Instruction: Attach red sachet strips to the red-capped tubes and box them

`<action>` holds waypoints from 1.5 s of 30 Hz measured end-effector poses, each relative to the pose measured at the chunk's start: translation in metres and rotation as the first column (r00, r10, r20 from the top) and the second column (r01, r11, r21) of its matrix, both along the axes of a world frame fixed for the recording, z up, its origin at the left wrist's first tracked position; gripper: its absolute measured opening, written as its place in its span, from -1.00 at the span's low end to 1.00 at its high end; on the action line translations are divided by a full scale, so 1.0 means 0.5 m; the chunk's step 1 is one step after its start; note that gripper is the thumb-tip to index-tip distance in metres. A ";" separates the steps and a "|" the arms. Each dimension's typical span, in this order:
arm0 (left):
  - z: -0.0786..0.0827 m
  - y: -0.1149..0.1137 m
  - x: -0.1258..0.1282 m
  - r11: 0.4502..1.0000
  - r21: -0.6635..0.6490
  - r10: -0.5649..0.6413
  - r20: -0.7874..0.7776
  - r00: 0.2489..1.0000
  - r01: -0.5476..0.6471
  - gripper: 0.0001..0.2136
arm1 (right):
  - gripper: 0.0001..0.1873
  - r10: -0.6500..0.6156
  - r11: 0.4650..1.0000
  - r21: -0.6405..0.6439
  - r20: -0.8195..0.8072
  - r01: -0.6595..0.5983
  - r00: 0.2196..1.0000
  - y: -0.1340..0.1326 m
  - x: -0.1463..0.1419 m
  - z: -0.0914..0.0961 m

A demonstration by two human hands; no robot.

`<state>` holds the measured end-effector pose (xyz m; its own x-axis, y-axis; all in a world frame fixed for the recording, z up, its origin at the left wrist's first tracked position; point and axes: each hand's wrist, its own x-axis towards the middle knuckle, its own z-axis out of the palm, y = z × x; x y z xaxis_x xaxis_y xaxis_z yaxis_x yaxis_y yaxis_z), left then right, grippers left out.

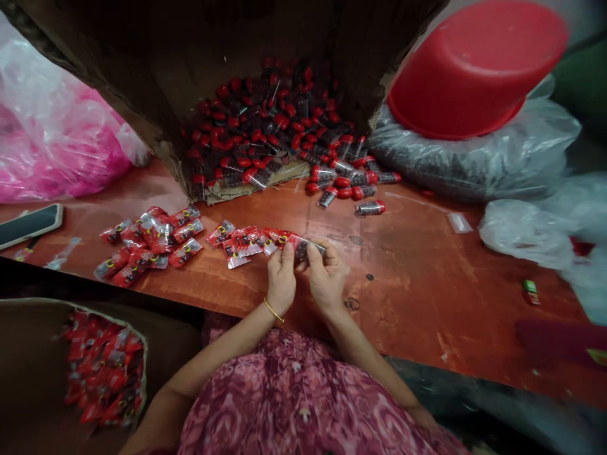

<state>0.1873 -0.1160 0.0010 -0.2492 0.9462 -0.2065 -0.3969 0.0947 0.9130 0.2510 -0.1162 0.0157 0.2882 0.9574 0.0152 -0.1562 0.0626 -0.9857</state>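
Observation:
Both hands meet over the table near its front edge, holding a small clear tube (302,247) with dark contents and red at its left end. My left hand (282,278) pinches the red end between thumb and fingers. Its other end is gripped by my right hand (328,275), fingers closed around it. Whether a printed wrapper is on the tube is too small to tell. Just left of my left hand lies a row of red printed packets (244,243). Further left is a loose pile of filled red packets (152,237).
A tipped cardboard box (142,120) spills red-capped tubes (279,126) onto the table (427,265). A red tub (478,69) rests on a plastic bag (474,161) at right. A phone (31,224) lies left; below, a container (145,366) holds red packets (104,366).

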 end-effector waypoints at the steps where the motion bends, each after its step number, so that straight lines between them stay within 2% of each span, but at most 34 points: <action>1: 0.002 -0.001 0.002 1.000 -0.001 0.000 0.012 1.000 0.000 -0.57 | -0.83 -0.005 1.000 0.010 0.010 0.005 1.000 -0.002 -0.001 -0.002; 4: 0.014 -0.003 0.004 0.997 0.039 -0.061 0.056 0.997 0.059 -0.56 | -0.81 -0.026 0.999 0.025 0.044 0.025 0.999 -0.012 -0.003 -0.011; 7: 0.019 -0.004 0.001 0.985 0.112 -0.135 0.008 0.991 0.133 -0.60 | -0.78 -0.059 0.998 0.020 0.053 0.058 0.997 -0.016 -0.002 -0.022; 11: 0.012 0.010 -0.013 0.974 0.123 -0.180 -0.082 0.980 0.189 -0.65 | -0.73 -0.034 0.999 -0.009 -0.075 0.034 0.997 -0.005 0.002 -0.035; 15: 0.017 0.038 -0.035 0.983 0.159 -0.087 -0.030 0.996 0.091 -0.66 | -0.71 0.015 0.999 -0.033 -0.112 -0.019 0.994 -0.001 0.015 -0.044; 19: 0.026 0.054 -0.041 0.990 0.124 -0.052 -0.156 0.986 0.072 -0.68 | -0.75 0.068 0.997 -0.023 -0.029 -0.068 0.997 -0.005 0.032 -0.052; 21: 0.027 0.055 -0.032 0.995 0.096 0.012 -0.151 0.988 0.002 -0.67 | -0.78 0.071 0.997 -0.010 0.018 -0.071 0.997 -0.006 0.036 -0.054; 25: 0.035 0.059 -0.020 0.986 0.015 0.164 0.025 0.986 -0.165 -0.67 | -0.80 0.038 0.999 -0.008 0.039 -0.037 0.999 -0.009 0.036 -0.056; 28: 0.058 0.075 -0.038 0.976 -0.057 0.216 0.173 0.961 -0.209 -0.67 | -0.75 0.035 0.997 -0.063 -0.014 -0.036 0.999 -0.015 0.040 -0.060; 30: 0.074 0.090 -0.056 0.982 -0.081 0.187 0.213 0.959 -0.173 -0.69 | -0.72 0.051 0.993 -0.100 -0.045 -0.055 0.998 -0.021 0.045 -0.062; 33: 0.084 0.110 -0.065 0.994 -0.070 0.092 0.158 0.983 -0.082 -0.71 | -0.71 0.100 0.991 -0.090 -0.020 -0.101 0.995 -0.028 0.050 -0.061; 37: 0.064 0.109 -0.036 0.996 -0.030 -0.083 -0.008 0.997 0.082 -0.70 | -0.79 0.216 0.976 -0.030 0.100 -0.214 0.971 -0.031 0.058 -0.051; 40: 0.041 0.093 -0.018 0.979 -0.079 -0.187 0.000 0.982 0.187 -0.70 | -0.82 0.371 0.925 -0.016 0.256 -0.380 0.893 -0.025 0.077 -0.041; 43: 0.027 0.086 -0.025 0.983 -0.122 -0.133 0.040 0.990 0.137 -0.68 | -0.85 0.489 0.831 -0.054 0.548 -0.554 0.679 -0.014 0.102 -0.039; 45: 0.025 0.089 -0.042 0.990 -0.090 -0.111 0.002 0.994 0.110 -0.68 | -0.88 0.446 0.811 -0.069 0.716 -0.581 0.537 -0.005 0.118 -0.048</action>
